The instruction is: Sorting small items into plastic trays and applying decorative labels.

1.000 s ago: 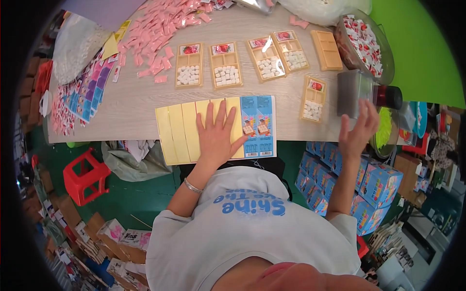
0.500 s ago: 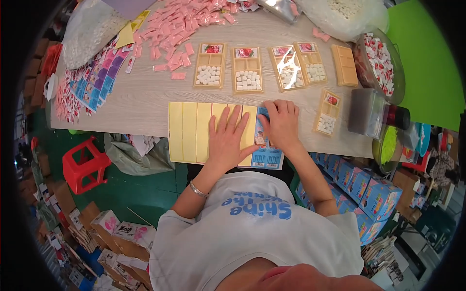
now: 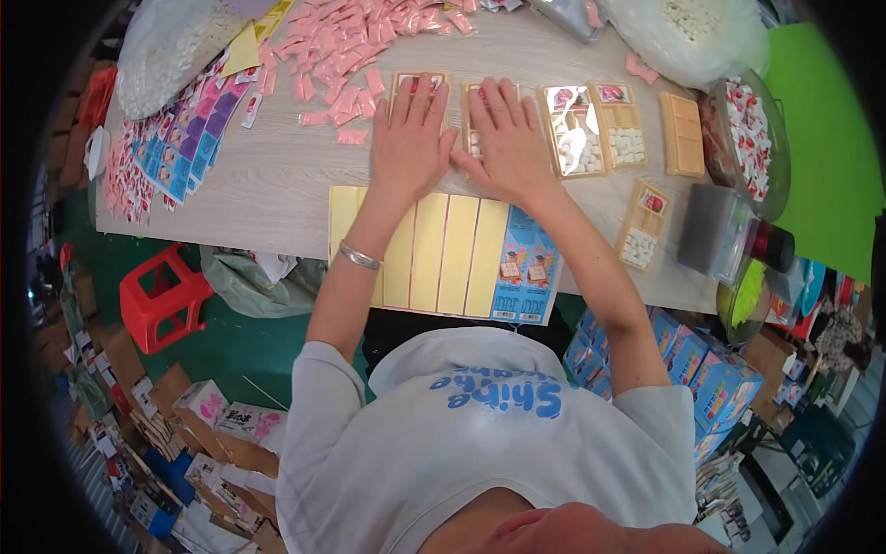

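My left hand [image 3: 409,146] lies flat over a beige compartment tray [image 3: 445,103], fingers stretched out and covering most of it. Beside it, my right hand [image 3: 507,138] rests spread over a second compartment tray [image 3: 474,145], where a few white pieces peek out past the thumb. Neither hand is closed around anything. Below my hands, at the table's near edge, is a sheet [image 3: 452,263] of yellow strips with blue printed strips at its right end; my left forearm crosses it.
To the right are more filled trays [image 3: 577,138], an upside-down tray [image 3: 683,134], a single filled tray [image 3: 644,226] and a bowl of red-and-white packets [image 3: 746,138]. Pink sachets [image 3: 337,46] heap at the back. A red stool [image 3: 164,295] stands at the left.
Both hands have left the yellow and blue sheet and moved forward onto the two left trays. The sheet stays at the near edge.
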